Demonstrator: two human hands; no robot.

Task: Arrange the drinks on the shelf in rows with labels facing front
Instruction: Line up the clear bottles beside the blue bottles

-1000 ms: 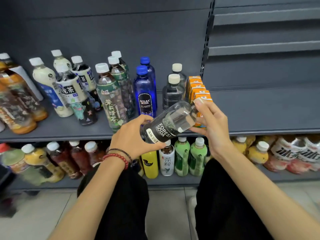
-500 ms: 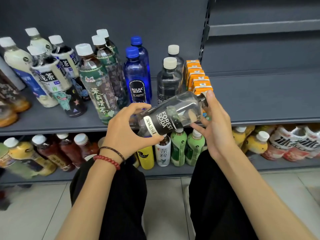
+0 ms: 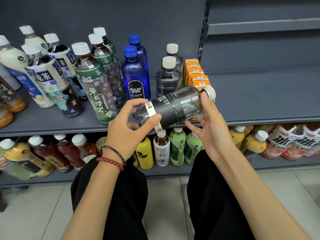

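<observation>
A clear Forest Soda bottle (image 3: 174, 108) with a black label and a white cap lies almost on its side in the air, just in front of the grey shelf (image 3: 259, 101). My left hand (image 3: 128, 129) grips its base end, thumb across the label. My right hand (image 3: 209, 125) holds the neck end, thumb by the cap and fingers under the body. Behind it stand two more dark soda bottles (image 3: 168, 78) in a row, two blue Bolsa Soda bottles (image 3: 136, 78) and a row of orange cartons (image 3: 196, 75).
Green-labelled tea bottles (image 3: 97, 87) and white-labelled tea bottles (image 3: 46, 77) crowd the shelf's left part. The shelf's right part (image 3: 268, 94) is bare. The lower shelf holds yellow, green and red drinks (image 3: 178, 148). My black-trousered knees are below, over a tiled floor.
The bottle has been turned about its long axis, so its label text has rolled upward and away from me. My right hand slid along toward the cap. The view dropped slightly.
</observation>
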